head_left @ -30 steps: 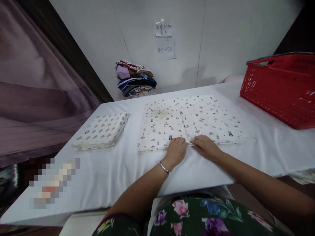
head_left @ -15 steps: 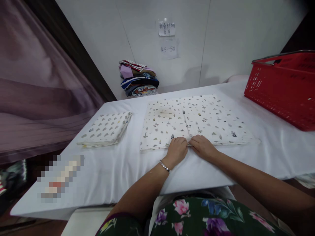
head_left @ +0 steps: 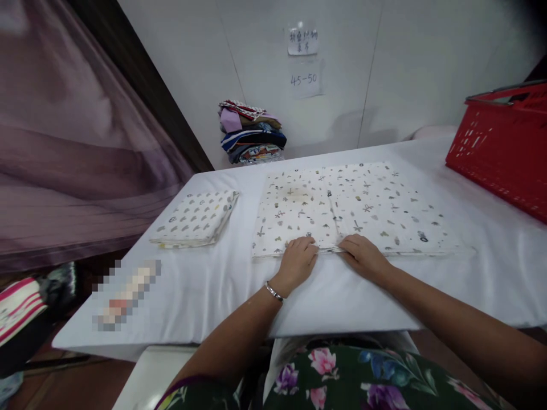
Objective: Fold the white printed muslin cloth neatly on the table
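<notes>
A white cloth (head_left: 311,208) with small grey and olive prints lies folded flat in layers, a crease running down its middle. At its near edge, left of the crease, my left hand (head_left: 299,256) is closed on the hem, with a silver bracelet at the wrist. Just right of the crease, my right hand (head_left: 361,253) pinches the same edge. A short stretch of layered hem shows between the two hands. My thumbs are mostly hidden. Farther left, apart from both hands, rests a smaller folded cloth (head_left: 196,215) with grey prints.
The table (head_left: 222,302) is covered in white fabric. On the right stands a red plastic basket (head_left: 504,154). A stack of folded textiles (head_left: 252,134) sits at the back by the wall. A pixelated patch covers something at the near left corner. A mauve curtain (head_left: 85,142) hangs left.
My hands have moved apart along the near edge, left hand leftward and right hand slightly rightward relative to the crease. The view has shifted, so the scene appears farther right.
</notes>
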Motion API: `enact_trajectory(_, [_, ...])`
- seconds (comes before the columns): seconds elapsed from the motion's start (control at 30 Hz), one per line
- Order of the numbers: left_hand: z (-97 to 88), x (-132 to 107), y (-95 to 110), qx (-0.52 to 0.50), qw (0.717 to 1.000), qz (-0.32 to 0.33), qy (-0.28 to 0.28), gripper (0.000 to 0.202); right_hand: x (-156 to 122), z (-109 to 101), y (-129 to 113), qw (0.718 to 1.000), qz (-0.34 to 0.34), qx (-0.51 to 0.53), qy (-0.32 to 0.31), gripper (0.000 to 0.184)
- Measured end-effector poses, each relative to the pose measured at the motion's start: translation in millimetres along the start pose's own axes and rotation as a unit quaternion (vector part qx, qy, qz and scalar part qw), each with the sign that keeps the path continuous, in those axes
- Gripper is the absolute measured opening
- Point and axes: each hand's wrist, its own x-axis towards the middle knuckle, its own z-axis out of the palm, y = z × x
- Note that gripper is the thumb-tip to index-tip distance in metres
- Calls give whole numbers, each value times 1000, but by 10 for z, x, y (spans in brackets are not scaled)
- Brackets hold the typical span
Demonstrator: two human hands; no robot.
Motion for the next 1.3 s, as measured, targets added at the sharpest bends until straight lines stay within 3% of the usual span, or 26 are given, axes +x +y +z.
enact_trajectory(0.6, [52, 58, -3, -26, 999, -42, 7, 22, -6, 6, -5, 1000, -13, 4, 12, 23])
enact_trajectory(0.9, [-12, 38, 63, 13, 1000, -5, -17, 9, -2, -11, -22, 1000, -16, 3, 17, 22])
enact_trajectory(1.3, [-67, 19, 127, 59, 997, 41, -26, 14, -36, 43, 6, 999, -30, -17, 22, 18])
